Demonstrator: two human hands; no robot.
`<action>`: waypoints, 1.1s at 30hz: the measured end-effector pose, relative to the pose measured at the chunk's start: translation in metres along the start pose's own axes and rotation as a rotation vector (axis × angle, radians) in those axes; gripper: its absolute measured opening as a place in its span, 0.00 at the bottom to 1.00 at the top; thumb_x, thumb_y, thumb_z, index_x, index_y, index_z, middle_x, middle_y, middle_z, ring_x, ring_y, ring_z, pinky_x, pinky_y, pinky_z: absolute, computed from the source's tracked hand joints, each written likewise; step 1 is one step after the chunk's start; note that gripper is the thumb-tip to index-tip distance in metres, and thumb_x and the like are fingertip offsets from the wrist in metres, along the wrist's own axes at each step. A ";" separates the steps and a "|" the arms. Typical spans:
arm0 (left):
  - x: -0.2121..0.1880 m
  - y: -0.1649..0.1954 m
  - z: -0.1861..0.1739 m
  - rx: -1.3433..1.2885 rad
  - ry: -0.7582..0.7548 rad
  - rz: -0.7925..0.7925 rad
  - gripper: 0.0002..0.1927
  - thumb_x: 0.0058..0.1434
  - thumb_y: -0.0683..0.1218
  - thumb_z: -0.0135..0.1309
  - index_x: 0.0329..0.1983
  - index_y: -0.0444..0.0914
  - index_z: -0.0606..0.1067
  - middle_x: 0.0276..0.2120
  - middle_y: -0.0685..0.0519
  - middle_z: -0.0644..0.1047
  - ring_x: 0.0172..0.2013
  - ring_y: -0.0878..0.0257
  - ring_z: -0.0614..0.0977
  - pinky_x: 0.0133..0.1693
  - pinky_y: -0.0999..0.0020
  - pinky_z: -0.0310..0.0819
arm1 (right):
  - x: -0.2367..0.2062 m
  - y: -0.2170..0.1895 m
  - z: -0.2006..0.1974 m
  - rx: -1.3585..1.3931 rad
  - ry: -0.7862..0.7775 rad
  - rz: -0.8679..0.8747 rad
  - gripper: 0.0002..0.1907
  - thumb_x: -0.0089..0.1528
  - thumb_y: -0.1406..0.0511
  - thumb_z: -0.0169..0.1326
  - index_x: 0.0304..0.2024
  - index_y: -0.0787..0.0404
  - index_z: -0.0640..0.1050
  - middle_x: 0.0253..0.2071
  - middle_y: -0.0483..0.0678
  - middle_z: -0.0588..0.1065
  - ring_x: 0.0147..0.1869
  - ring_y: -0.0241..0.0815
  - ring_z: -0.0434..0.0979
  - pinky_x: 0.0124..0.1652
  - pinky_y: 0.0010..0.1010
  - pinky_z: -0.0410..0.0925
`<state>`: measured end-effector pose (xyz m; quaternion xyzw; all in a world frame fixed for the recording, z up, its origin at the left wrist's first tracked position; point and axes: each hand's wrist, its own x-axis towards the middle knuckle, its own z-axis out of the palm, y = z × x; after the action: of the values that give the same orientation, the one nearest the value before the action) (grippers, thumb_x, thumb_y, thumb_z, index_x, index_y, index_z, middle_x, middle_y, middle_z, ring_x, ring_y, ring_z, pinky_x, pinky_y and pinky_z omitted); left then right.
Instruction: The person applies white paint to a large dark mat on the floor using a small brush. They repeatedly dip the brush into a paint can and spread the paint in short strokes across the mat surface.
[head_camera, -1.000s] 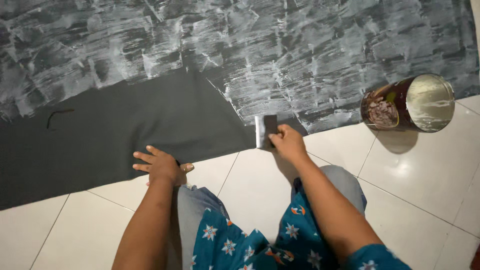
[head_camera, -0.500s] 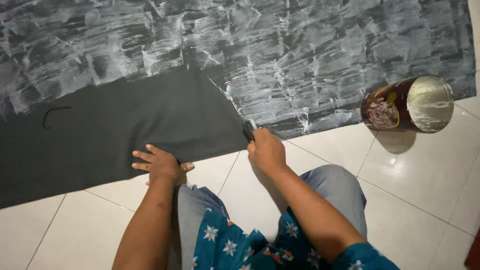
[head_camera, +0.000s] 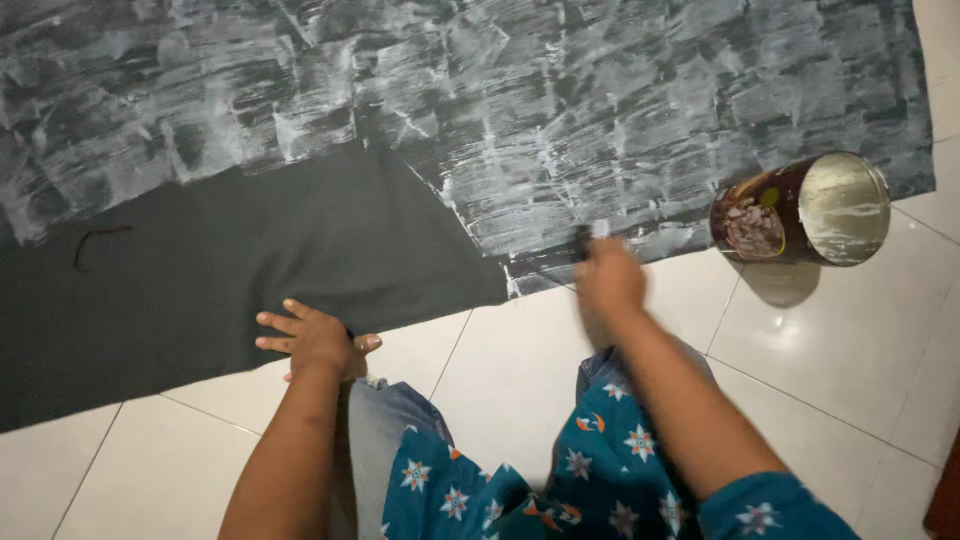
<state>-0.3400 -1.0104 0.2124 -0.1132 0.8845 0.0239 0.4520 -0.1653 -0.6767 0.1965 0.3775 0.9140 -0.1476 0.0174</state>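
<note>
A person sits on a white tiled floor (head_camera: 820, 380), seen from above. Nearest are the knees, in grey trousers, and a teal top with small star flowers.

The left hand (head_camera: 318, 340) lies flat, fingers spread, pressing down the near edge of a large dark grey sheet (head_camera: 250, 260) spread over the floor. It grips nothing.

The right hand (head_camera: 610, 280) is blurred. It is closed around a small flat spreader (head_camera: 590, 238), whose tip sits at the sheet's near edge, right where the white coating begins. The tool's exact shape is hard to make out.

Beyond the hands, the sheet fills the upper view. Its far part and right side carry a thin white coat (head_camera: 600, 110) laid on in short, crossing strokes, with dark showing through. The near left part is bare and dark, with a clean slanted line between the two. A small dark thread (head_camera: 100, 240) curls on the bare part, far left.

To the right, a round tin (head_camera: 800, 208) lies on its side on the tiles, just off the sheet's edge. Its open mouth faces right, pale inside. Its wall is dark red-brown with a paler picture panel, too small to make out.

The step in hand looks like spreading the coat, about half done. The next stroke would likely need the spreader drawn over the bare dark patch, with the left hand holding the sheet flat.
</note>
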 end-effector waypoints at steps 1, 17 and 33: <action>0.000 0.000 0.002 0.005 0.002 -0.001 0.75 0.50 0.60 0.71 0.76 0.29 0.26 0.71 0.25 0.20 0.70 0.22 0.30 0.59 0.28 0.65 | -0.007 -0.010 0.007 0.045 -0.056 -0.086 0.12 0.56 0.63 0.58 0.41 0.60 0.80 0.42 0.58 0.77 0.47 0.61 0.78 0.47 0.50 0.70; 0.001 0.003 0.001 0.026 -0.018 -0.003 0.75 0.51 0.60 0.71 0.76 0.29 0.25 0.70 0.24 0.20 0.70 0.20 0.30 0.59 0.28 0.66 | 0.026 0.112 -0.035 -0.062 0.070 -0.390 0.11 0.53 0.70 0.60 0.40 0.59 0.81 0.43 0.53 0.77 0.50 0.57 0.77 0.52 0.46 0.70; -0.003 0.002 -0.006 0.012 -0.050 -0.034 0.76 0.50 0.60 0.72 0.76 0.31 0.25 0.71 0.27 0.20 0.71 0.24 0.28 0.61 0.26 0.59 | -0.008 0.008 -0.005 0.155 0.098 -0.547 0.12 0.55 0.68 0.57 0.42 0.58 0.82 0.43 0.52 0.78 0.48 0.58 0.75 0.48 0.45 0.68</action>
<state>-0.3431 -1.0087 0.2182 -0.1249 0.8711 0.0138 0.4748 -0.1531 -0.6755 0.2002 0.1238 0.9676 -0.1979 -0.0962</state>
